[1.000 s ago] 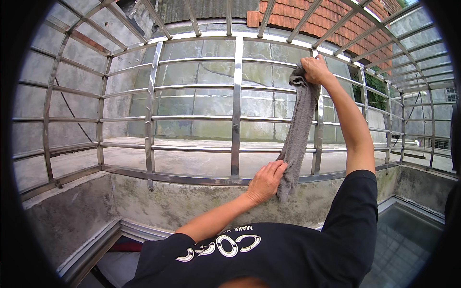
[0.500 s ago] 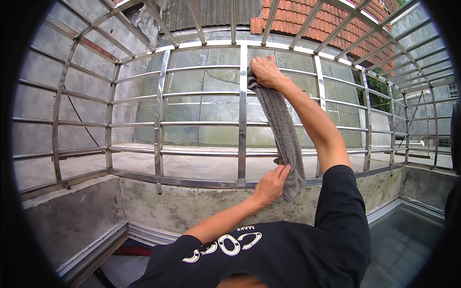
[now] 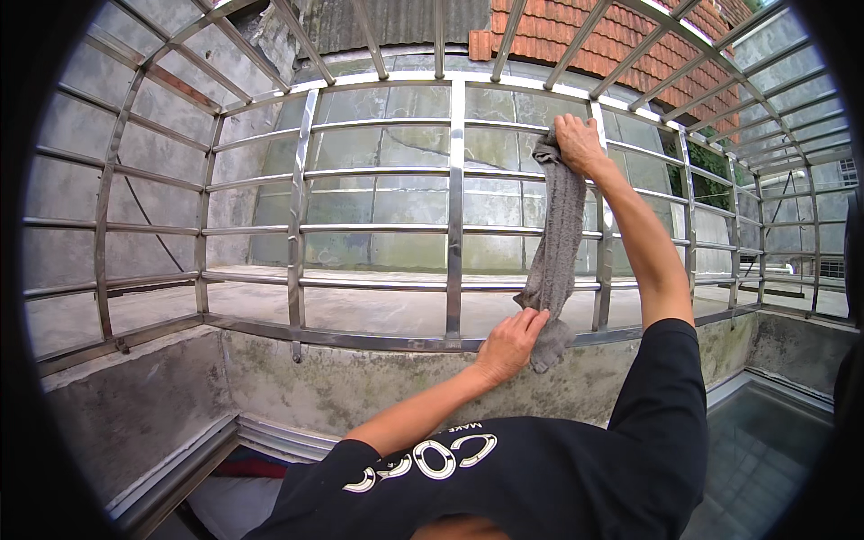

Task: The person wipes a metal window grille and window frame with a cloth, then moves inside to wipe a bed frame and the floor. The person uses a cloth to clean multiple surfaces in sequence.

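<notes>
A long grey towel [image 3: 560, 236] hangs stretched up and down in front of a stainless steel window cage [image 3: 456, 211]. Its bunched upper end is under my right hand [image 3: 580, 144], whose closed fingers press it against the cage's upper bars, just left of a vertical post [image 3: 602, 229]. Lower down, my left hand [image 3: 509, 346] pinches the towel's left edge near its bottom end, close to the cage's lower rail. The loose bottom corner droops over the concrete ledge behind that hand.
Metal bars curve round both sides and overhead. A stained concrete wall [image 3: 360, 371] runs below the cage. Window frames with a glass pane [image 3: 751, 459] lie at lower right and an opening at lower left. Beyond the bars are a paved ground and an orange tiled roof [image 3: 612, 49].
My right hand has moved right along the cage, from the middle post to the right-hand post, taking the towel's upper end with it. My left hand stays nearly in place.
</notes>
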The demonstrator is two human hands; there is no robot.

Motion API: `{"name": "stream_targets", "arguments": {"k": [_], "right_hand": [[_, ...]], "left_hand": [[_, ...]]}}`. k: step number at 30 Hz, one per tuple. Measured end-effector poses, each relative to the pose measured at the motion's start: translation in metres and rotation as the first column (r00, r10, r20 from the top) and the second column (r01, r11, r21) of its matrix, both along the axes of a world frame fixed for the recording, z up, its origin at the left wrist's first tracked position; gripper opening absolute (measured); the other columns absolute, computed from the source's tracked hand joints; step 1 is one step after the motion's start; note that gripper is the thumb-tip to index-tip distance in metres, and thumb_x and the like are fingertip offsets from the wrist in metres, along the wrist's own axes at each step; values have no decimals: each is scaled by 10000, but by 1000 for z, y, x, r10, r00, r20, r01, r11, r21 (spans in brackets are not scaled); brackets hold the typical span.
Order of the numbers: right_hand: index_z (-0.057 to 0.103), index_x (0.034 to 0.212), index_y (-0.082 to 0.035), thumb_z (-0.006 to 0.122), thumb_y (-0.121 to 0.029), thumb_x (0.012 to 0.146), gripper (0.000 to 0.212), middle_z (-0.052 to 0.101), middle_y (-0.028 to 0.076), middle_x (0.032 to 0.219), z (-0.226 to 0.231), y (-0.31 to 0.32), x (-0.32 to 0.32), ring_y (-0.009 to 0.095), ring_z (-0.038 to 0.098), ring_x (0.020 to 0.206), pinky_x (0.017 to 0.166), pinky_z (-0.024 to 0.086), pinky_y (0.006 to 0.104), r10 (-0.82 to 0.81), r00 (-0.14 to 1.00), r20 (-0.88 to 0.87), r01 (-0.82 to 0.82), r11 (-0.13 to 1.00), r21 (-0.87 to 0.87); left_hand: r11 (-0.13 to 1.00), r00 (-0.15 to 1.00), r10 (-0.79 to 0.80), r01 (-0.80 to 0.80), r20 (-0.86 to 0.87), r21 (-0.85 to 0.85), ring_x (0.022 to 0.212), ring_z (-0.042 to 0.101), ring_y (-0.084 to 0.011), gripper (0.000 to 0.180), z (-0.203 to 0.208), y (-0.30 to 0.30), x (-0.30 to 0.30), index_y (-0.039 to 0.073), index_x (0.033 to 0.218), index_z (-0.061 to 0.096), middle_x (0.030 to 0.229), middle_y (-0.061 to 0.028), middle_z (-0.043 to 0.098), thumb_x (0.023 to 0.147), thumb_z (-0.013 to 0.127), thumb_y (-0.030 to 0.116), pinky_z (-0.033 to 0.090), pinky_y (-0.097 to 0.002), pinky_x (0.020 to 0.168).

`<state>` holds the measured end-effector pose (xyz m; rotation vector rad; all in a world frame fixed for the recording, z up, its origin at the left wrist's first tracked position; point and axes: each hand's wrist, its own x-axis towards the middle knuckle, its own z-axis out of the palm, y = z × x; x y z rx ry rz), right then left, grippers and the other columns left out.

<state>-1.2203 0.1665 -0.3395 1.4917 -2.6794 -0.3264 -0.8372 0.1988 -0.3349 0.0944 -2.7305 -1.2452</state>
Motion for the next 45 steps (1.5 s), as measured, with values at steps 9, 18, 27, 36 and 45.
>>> {"name": "stream_targets", "arguments": {"k": [9, 18, 27, 36, 45], "right_hand": [[575, 1018, -71, 473, -138, 889, 177, 563, 105, 1046, -20, -115, 74, 267, 551, 1012, 839, 424, 434, 228, 971, 76, -187, 916, -355], [604, 1005, -19, 664, -115, 798, 237, 606, 204, 1014, -9, -16, -19, 380, 621, 927, 819, 488, 452, -327, 769, 550, 628, 224, -745], [387, 1171, 176, 607, -6, 753, 506, 534, 322, 1185, -10, -67, -52, 396, 580, 1106, 979, 472, 394, -395, 262, 880, 896, -240, -375], [367, 1165, 142, 617, -38, 780, 493, 426, 317, 1235, -12, -120, -20, 421, 557, 1076, 945, 483, 450, -238, 175, 956, 864, -428, -264], [650, 1003, 104, 632, -94, 769, 307, 657, 284, 1071, -25, -194, 25, 364, 647, 1042, 893, 516, 397, -303, 236, 924, 970, 125, -207]], "left_hand": [[994, 994, 106, -106, 19, 17, 882, 611, -342, 444, -1, 3, -3, 22, 1188, 512, 1053, -156, 560, 751, 573, -24, 516, -416, 752], [955, 974, 217, -198, -62, 222, 827, 592, -373, 361, 17, 0, -13, 26, 1184, 525, 999, -160, 559, 831, 546, -48, 507, -410, 718], [877, 897, 398, -311, -193, 366, 831, 597, -340, 257, 54, -77, -117, 3, 1068, 579, 938, -162, 573, 835, 496, -70, 478, -382, 743], [978, 957, 190, -204, -221, -42, 924, 511, -314, 262, -2, -132, -79, 42, 976, 554, 923, -133, 524, 725, 537, -28, 402, -410, 818], [979, 967, 168, -187, -189, -84, 925, 512, -330, 239, -3, -130, -82, 34, 965, 543, 924, -138, 520, 729, 540, -9, 405, -417, 821]]}}
